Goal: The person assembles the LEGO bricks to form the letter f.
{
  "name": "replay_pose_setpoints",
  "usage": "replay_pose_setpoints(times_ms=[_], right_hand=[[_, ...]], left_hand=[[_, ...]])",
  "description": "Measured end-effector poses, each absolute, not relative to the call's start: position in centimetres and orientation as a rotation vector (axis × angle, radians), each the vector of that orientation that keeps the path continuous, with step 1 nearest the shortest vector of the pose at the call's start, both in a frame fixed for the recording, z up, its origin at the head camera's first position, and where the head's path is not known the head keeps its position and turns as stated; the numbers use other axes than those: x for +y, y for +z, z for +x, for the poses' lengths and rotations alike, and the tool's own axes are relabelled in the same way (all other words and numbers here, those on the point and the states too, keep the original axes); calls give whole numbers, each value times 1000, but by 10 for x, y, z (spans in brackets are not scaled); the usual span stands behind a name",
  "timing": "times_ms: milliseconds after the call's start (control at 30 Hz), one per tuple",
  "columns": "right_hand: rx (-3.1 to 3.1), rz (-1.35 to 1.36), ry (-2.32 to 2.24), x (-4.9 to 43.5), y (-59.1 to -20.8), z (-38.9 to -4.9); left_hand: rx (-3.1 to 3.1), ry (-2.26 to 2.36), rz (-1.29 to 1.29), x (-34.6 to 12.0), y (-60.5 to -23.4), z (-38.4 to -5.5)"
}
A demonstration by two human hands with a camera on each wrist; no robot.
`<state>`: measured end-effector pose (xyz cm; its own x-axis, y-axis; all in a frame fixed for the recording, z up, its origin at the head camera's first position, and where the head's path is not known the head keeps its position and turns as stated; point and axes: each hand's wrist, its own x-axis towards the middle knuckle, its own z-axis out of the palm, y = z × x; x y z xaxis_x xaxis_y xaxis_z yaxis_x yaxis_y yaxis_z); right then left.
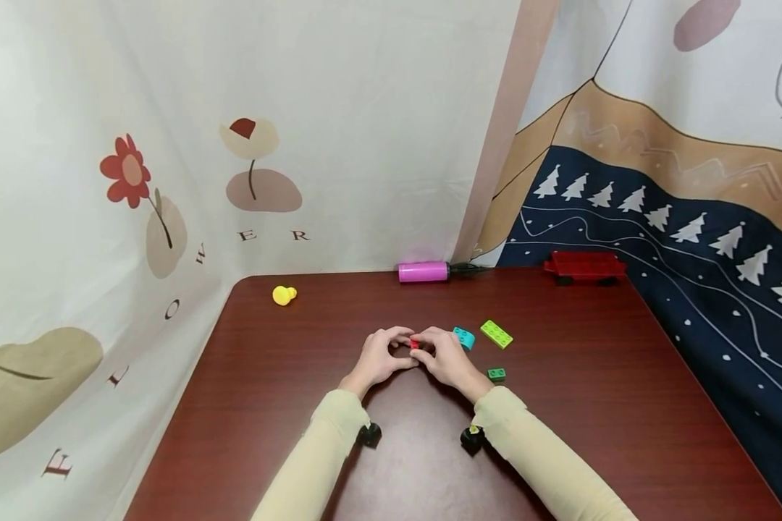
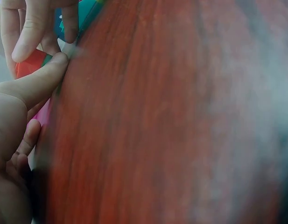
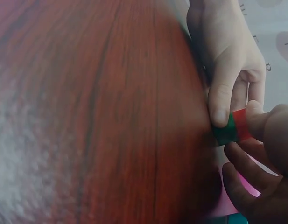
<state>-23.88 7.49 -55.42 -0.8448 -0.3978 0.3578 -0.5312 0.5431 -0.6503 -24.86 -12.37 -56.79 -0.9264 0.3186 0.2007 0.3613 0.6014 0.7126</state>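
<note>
Both hands meet over the middle of the table, working on two small toy building bricks set against each other. In the right wrist view, the thumb of my left hand (image 1: 379, 356) presses on a green brick (image 3: 225, 132), which it pinches. My right hand (image 1: 446, 358) pinches the red brick (image 3: 241, 125) that adjoins it. Fingers cover much of both bricks, and the head view shows only a bit of red between the fingertips. Just right of the right hand lies a teal brick (image 1: 464, 338).
A lime-green brick (image 1: 497, 333) and a small green brick (image 1: 497, 375) lie to the right. Along the table's back are a yellow knobbed toy (image 1: 284, 295), a purple cylinder (image 1: 423, 272) with a black end and a red toy wagon (image 1: 585, 267). Printed cloth hangs behind the table (image 1: 234, 434).
</note>
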Motion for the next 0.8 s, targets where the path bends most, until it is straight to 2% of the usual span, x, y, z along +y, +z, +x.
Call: replay_pose_setpoints(times_ms=[467,800], right_hand=[[-2717,711,1215,74,-546,-236],[-2776,800,1070,92,-524,-241]], left_hand=[[-2743,-1316,-640,-126,-570,-250],[-2776,-1179,-666,-125,-565,-252]])
